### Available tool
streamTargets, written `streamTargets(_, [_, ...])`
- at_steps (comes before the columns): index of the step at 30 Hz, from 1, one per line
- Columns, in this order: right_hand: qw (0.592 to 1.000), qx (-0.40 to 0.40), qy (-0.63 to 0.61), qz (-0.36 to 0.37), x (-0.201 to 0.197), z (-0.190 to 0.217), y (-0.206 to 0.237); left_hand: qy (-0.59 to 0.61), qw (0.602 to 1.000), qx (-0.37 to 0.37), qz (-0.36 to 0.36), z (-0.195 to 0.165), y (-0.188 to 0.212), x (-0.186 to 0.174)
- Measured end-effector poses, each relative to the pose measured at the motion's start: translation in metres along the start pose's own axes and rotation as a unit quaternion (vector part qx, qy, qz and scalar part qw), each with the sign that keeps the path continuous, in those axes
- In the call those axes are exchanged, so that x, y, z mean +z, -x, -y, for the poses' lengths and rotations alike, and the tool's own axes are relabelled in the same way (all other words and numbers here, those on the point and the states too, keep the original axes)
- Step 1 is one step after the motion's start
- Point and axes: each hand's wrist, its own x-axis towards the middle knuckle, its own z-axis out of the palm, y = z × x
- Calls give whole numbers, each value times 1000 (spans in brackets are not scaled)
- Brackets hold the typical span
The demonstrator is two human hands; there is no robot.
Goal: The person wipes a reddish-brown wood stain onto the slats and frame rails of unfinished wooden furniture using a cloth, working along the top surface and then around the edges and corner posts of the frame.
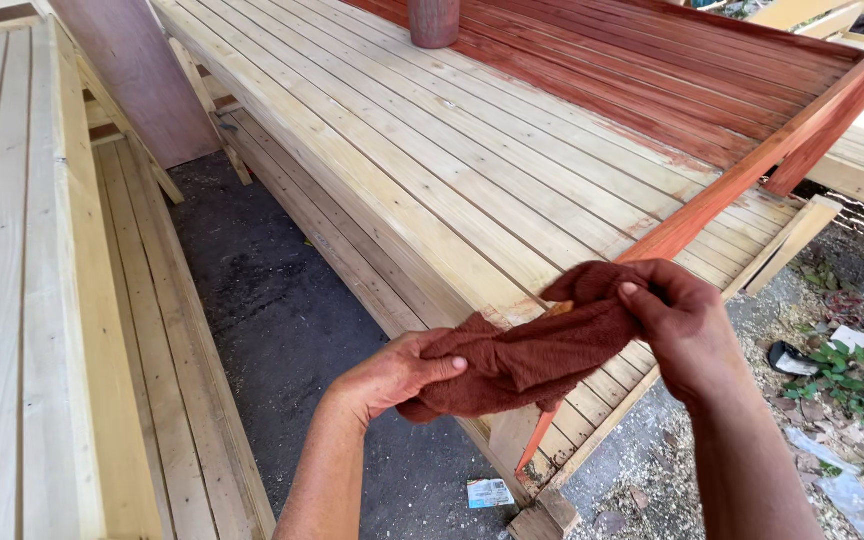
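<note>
A reddish-brown stained cloth [537, 350] is stretched between both my hands over the near corner of a slatted wooden panel [422, 190]. My left hand [392, 375] pinches the cloth's lower left end. My right hand [677, 325] grips its upper right end with thumb and fingers. Both hands are smeared with red stain. The panel is bare pale wood on the near side and stained red-brown [632, 70] on the far side. One red-stained rail [762, 160] runs diagonally across it toward my right hand.
A red-stained round container [434, 22] stands on the panel at the top. More pale slatted panels [12, 280] lie at the left. A dark floor strip [272, 310] runs between them. Gravel, weeds and litter [842, 370] lie at the right. A small printed packet [489, 492] lies on the ground.
</note>
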Motion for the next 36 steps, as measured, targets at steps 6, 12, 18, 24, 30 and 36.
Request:
streamTargets(6, [996, 73, 39, 25, -2, -22, 30, -7, 998, 12, -61, -5, -3, -1])
streamTargets(12, [947, 190, -186, 180, 12, -53, 62, -122, 962, 206, -132, 13, -39, -5])
streamTargets(18, [946, 222, -191, 142, -1, -65, 50, -49, 859, 290, -420, 40, -86, 89])
streamTargets(24, [937, 234, -215, 145, -19, -84, 29, 2, 806, 240, -541, 65, -116, 141])
streamTargets(30, [921, 218, -181, 268, -15, -120, 11, 216, 677, 473, -521, 104, -129, 136])
streamTargets(36, [919, 237, -154, 274, -17, -162, 24, 332, 630, 305, -632, 135, -146, 125])
